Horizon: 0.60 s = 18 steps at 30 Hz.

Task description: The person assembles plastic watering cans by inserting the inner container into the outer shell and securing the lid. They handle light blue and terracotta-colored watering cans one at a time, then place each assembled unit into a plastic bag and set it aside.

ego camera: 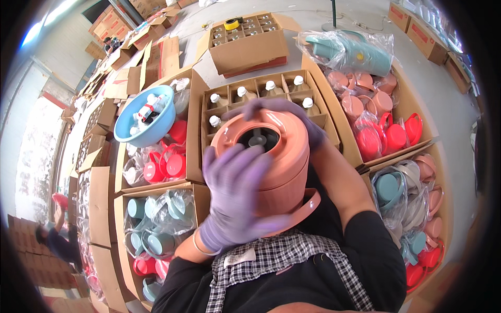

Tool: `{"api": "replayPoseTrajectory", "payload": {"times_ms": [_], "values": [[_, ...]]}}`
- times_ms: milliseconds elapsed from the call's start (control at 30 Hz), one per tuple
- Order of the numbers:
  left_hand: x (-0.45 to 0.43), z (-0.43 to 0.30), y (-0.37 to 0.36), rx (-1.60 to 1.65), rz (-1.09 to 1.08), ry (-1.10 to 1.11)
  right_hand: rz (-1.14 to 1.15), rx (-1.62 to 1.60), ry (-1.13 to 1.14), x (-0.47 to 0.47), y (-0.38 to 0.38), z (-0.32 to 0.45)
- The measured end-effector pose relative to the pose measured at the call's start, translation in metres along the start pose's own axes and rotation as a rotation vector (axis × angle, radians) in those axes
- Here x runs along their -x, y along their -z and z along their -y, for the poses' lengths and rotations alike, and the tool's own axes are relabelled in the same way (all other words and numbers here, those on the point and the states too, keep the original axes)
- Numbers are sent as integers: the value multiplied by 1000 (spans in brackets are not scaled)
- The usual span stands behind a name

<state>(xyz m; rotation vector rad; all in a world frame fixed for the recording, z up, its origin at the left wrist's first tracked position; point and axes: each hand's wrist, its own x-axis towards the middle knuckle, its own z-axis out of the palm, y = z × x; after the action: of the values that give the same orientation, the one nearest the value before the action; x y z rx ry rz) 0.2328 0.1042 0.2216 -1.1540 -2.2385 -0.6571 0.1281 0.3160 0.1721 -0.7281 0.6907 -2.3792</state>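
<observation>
A salmon-coloured vacuum jug (pixel 280 176) with a curved handle is tilted before my chest, its round mouth showing a dark inside with a grey central part. My right hand (pixel 291 111), in a thin purple glove, wraps the jug's far side and upper rim. In a matching glove, my left hand (pixel 236 195) is blurred, with fingers and thumb spread over the jug's near left side; whether it presses on the jug is unclear. Behind the jug stands a divided cardboard box (pixel 327 121) of bottle-like pieces with white caps (pixel 270 84), one per compartment.
Cartons (pixel 190 129) of bagged red, teal and salmon jug parts flank me. A blue basin (pixel 166 121) holding small white parts rests on the left carton. A bagged teal jug (pixel 368 58) lies on the right one. Yellow tape (pixel 231 24) sits on a farther box. Two people work at left.
</observation>
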Motion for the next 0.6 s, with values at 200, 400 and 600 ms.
{"api": "replayPoseTrajectory", "payload": {"times_ms": [200, 400, 600], "values": [[-88, 22, 32, -120, -278, 16, 122, 616, 246, -57, 49, -16], [-50, 202, -33, 1081, -373, 689, -719, 683, 749, -58, 80, -36], [17, 206, -166, 997, -548, 988, -717, 2196, 526, -44, 143, -94]]}}
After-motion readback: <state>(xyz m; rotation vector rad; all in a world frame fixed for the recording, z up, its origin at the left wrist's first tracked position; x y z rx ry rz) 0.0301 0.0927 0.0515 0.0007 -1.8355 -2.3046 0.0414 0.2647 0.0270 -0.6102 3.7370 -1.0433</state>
